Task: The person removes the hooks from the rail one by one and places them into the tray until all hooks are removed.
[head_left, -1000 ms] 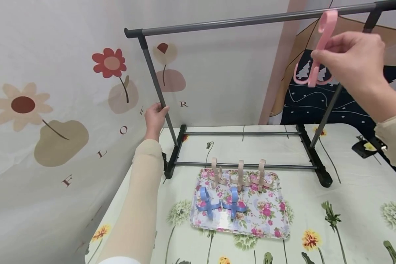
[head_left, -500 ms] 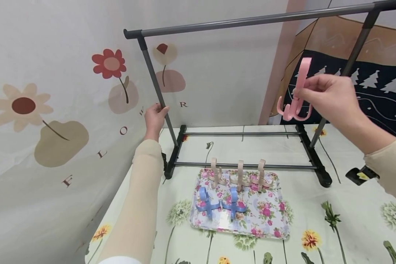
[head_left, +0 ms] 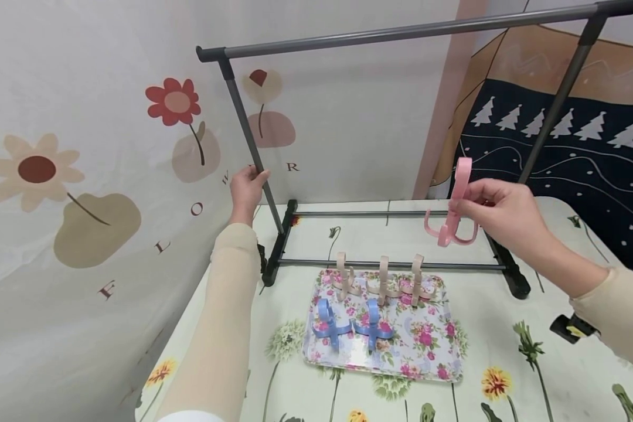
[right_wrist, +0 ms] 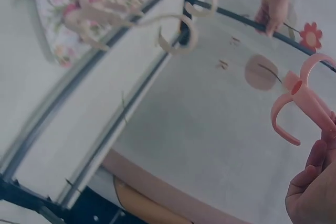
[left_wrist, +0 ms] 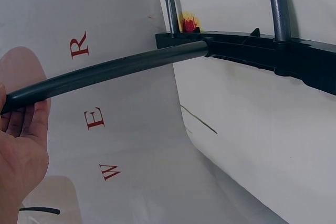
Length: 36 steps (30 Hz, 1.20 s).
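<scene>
Between thumb and fingers, my right hand (head_left: 501, 214) pinches a pink multi-prong hanging hook (head_left: 458, 202) by its stem, held upright in front of the rack's right post. In the right wrist view the pink hook's (right_wrist: 310, 103) curved prongs point away from the hand. My left hand (head_left: 247, 190) grips the left post (head_left: 245, 120) of a dark metal rack, its fingers wrapped behind the tube; the left wrist view shows the fingers (left_wrist: 32, 121) under the post. On a floral tray (head_left: 427, 357) lie three beige hooks (head_left: 384, 281) in the back row and two blue hooks (head_left: 373, 328) nearer me.
The rack's top bar (head_left: 401, 36) spans above both hands. Two lower rails (head_left: 401, 265) join its black feet (head_left: 511, 272), the front one just behind the tray. A flower-print cloth (head_left: 390, 404) covers the table, with a curtain (head_left: 111, 328) along the left.
My right hand has come down and left from beside the top bar, carrying the pink hook toward the tray. The left hand stays on the post.
</scene>
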Each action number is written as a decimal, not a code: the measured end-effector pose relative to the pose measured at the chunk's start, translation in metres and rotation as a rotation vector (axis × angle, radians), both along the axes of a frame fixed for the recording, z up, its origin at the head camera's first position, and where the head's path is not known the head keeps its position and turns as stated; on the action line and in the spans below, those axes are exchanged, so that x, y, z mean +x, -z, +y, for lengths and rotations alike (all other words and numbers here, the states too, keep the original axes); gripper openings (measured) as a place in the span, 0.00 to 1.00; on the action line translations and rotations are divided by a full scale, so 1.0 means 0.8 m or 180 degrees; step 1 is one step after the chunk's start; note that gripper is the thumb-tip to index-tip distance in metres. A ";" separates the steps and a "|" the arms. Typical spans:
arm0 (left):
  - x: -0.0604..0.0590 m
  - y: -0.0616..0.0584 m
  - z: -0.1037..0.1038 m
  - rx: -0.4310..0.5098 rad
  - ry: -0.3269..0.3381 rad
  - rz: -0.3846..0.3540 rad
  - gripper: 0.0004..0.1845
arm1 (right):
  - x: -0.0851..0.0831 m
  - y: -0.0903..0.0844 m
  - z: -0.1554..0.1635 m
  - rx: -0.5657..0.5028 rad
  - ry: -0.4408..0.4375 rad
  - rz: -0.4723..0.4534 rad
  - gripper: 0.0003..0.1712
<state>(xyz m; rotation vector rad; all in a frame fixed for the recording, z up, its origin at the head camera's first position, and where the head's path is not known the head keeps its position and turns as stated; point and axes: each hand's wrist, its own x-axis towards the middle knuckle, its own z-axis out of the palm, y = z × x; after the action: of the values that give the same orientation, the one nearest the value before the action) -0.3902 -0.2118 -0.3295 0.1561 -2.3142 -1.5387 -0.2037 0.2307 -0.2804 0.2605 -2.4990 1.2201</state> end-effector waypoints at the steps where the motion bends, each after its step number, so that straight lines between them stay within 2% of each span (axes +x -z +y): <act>1: 0.000 0.000 0.000 -0.0003 0.0002 -0.0002 0.17 | 0.002 0.005 0.000 0.0011 -0.0037 -0.0005 0.13; 11: -0.001 0.000 0.002 -0.0025 0.0008 -0.0039 0.17 | 0.017 0.060 -0.003 0.0030 -0.0320 -0.0160 0.06; 18: -0.003 0.001 0.003 -0.0031 -0.0008 -0.0048 0.17 | 0.031 0.095 -0.008 0.0004 -0.0420 -0.0352 0.06; 28: -0.003 0.000 0.001 -0.0035 -0.0021 -0.0048 0.16 | 0.045 0.138 -0.016 -0.0089 -0.0518 -0.0351 0.02; 36: -0.002 0.000 0.000 -0.0019 -0.0022 -0.0043 0.16 | 0.055 0.174 -0.024 -0.0168 -0.0593 -0.0519 0.03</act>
<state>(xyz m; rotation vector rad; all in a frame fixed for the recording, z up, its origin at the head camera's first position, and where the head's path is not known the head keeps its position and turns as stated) -0.3919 -0.2118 -0.3295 0.1734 -2.3261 -1.5317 -0.1597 0.2118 -0.4195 0.4032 -2.6241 1.4311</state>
